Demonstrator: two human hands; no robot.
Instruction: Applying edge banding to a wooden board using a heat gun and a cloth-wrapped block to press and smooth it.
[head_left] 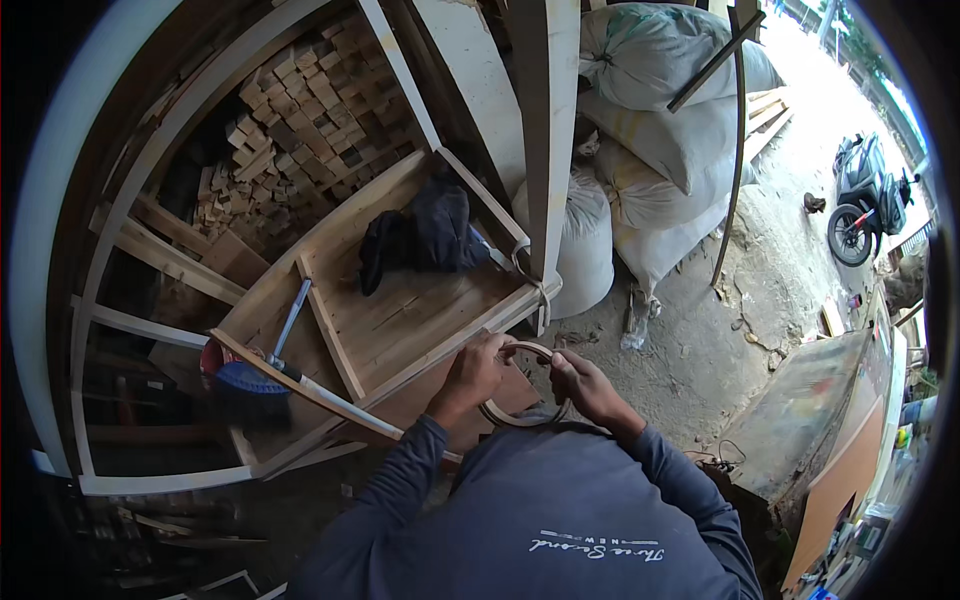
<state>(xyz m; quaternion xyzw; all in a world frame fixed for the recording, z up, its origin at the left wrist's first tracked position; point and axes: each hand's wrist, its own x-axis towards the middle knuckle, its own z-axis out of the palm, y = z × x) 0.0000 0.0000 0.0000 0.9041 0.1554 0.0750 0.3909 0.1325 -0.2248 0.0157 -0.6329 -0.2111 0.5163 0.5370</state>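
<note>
Tan ring (531,346), left hand (476,372) pinching its upper left, right hand (590,386) its right side — both curled

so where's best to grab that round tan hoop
Probably by the narrow rim of the round tan hoop, from its left and right, where the left hand and right hand hold it: the open middle leaves room for fingers to curl inside. The arc nearest the dark blue shirt looks more cramped.
</note>
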